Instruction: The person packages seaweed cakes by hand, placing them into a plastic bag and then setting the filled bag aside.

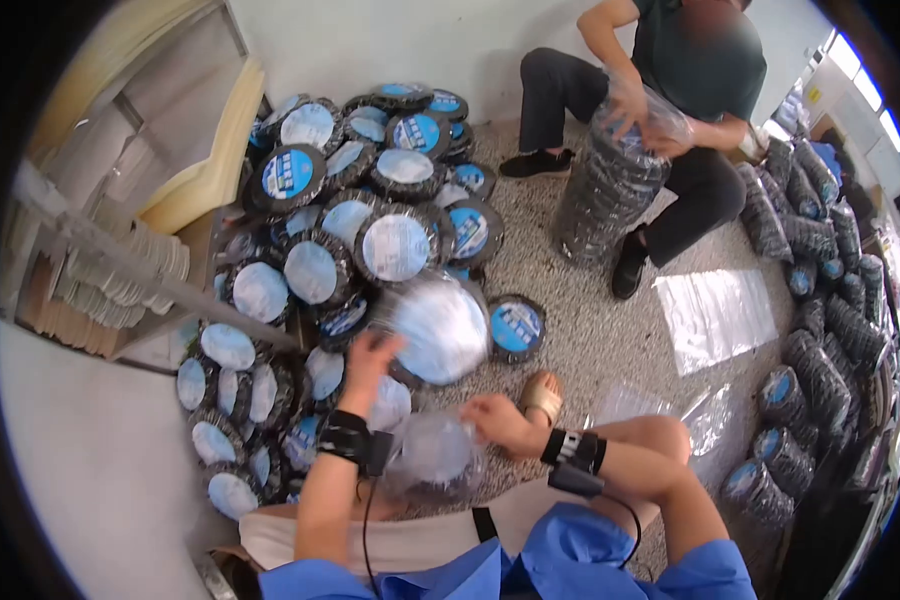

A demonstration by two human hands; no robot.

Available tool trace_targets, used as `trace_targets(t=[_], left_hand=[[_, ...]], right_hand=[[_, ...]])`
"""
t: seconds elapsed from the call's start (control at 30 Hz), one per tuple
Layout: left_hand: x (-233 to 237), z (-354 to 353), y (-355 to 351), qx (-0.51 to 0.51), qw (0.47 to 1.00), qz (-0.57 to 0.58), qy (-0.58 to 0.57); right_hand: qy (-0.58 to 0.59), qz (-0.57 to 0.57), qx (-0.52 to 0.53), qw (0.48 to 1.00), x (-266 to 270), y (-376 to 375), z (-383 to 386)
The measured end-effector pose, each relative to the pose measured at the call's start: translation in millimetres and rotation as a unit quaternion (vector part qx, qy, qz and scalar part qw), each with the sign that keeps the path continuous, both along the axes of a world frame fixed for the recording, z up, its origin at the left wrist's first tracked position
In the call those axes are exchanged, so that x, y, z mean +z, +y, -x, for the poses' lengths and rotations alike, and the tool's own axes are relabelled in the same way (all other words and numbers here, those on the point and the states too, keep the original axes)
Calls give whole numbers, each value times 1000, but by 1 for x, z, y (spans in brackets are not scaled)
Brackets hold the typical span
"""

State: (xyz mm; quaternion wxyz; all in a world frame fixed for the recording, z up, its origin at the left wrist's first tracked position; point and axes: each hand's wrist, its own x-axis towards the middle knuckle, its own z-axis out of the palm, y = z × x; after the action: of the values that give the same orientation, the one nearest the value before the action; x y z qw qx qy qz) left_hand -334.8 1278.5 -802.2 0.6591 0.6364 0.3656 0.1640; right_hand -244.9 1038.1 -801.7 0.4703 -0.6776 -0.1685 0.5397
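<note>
Now we've got our left hand (370,355) w/ fingers clamped on a blurred wrapped roll (442,330), just above the clear bag (435,455). Our right hand (500,420) pinches the bag's rim, fingers together, near the roll pile (350,200).

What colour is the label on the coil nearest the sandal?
The label is blue and white, head view.
</note>
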Motion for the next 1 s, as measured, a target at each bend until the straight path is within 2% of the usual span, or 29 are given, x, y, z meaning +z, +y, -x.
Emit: trace_targets(t=[0.03, 0.07, 0.1, 0.13, 0.17, 0.2, 0.23, 0.27, 0.3, 0.33, 0.37, 0.4, 0.43, 0.47, 0.5, 0.53, 0.6, 0.63, 0.67, 0.7, 0.73, 0.77, 0.8, 0.83, 0.87, 0.9, 0.93, 0.97, 1.0], left_hand=[[-5, 29, 15, 53, 981, 128, -136], [-1, 61, 18, 108, 920, 295, -232], [37, 85, 0, 83, 909, 314, -263], [54, 115, -16, 67, 932, 275, -228], [65, 146, -28, 14, 979, 178, -98], [108, 152, -47, -106, 990, 38, 89], [80, 173, -52, -147, 954, -249, 81], [98, 172, -71, -197, 909, -357, 84], [93, 175, -84, -191, 916, -342, 86], [60, 176, -84, -215, 901, -373, 52], [65, 162, -97, -236, 918, -309, 81], [70, 148, -107, -255, 929, -244, 107], [53, 145, -104, -268, 926, -245, 105], [18, 142, -96, -205, 969, -60, 121], [-9, 136, -90, -133, 974, 125, 133], [-24, 132, -87, -142, 974, 121, 132], [-47, 138, -89, 38, 942, 298, 146], [-54, 145, -88, 77, 902, 417, 85], [-53, 150, -95, 76, 903, 415, 80], [-46, 150, -107, 104, 901, 417, 65], [-45, 148, -119, 136, 897, 419, 47], [-54, 153, -132, 14, 968, 238, 84], [-60, 151, -141, -100, 987, 42, 122], [-67, 141, -140, -194, 963, -101, 160], [-72, 133, -141, -282, 907, -238, 202], [-63, 125, -145, -219, 903, -327, 172], [-52, 120, -141, -213, 904, -325, 176], [-34, 111, -139, -267, 881, -335, 202], [-17, 98, -136, -323, 853, -343, 225]], right_hand=[[5, -3, 0, 1000, 1, -2, 4], [25, -20, -40, 999, 3, -2, 7], [45, -37, -81, 995, 5, -2, 11], [47, -44, -81, 995, 2, -2, 13], [75, -49, -137, 987, -1, -1, 15], [106, -54, -194, 974, 6, -1, 19], [75, -35, -182, 980, 14, -4, 20], [57, -34, -155, 986, 9, -8, 20], [2, -63, -111, 992, 15, -6, 27], [-55, -87, -69, 992, 24, -8, 36], [-193, -154, -27, 969, 39, -12, 50], [-330, -212, 16, 919, 57, -15, 64], [-294, -250, 56, 921, 67, -20, 76], [-319, -248, 148, 903, 88, -25, 82], [-344, -251, 129, 896, 84, -32, 90], [-367, -255, 111, 888, 78, -38, 101], [-391, -224, 104, 887, 79, -56, 102], [-414, -195, 110, 882, 82, -68, 96], [-418, -197, 111, 880, 89, -79, 92], [-278, -154, 81, 945, 100, -87, 84], [-132, -106, 56, 984, 106, -90, 75], [-139, -112, 71, 981, 104, -88, 71], [-47, -131, 20, 990, 102, -84, 68], [48, -145, -28, 988, 100, -79, 62], [46, -146, -11, 988, 101, -75, 51], [80, -142, -54, 985, 101, -73, 42], [116, -134, -104, 979, 102, -72, 32], [51, -119, -109, 986, 111, -76, 21], [52, -114, -109, 986, 107, -79, 6]])
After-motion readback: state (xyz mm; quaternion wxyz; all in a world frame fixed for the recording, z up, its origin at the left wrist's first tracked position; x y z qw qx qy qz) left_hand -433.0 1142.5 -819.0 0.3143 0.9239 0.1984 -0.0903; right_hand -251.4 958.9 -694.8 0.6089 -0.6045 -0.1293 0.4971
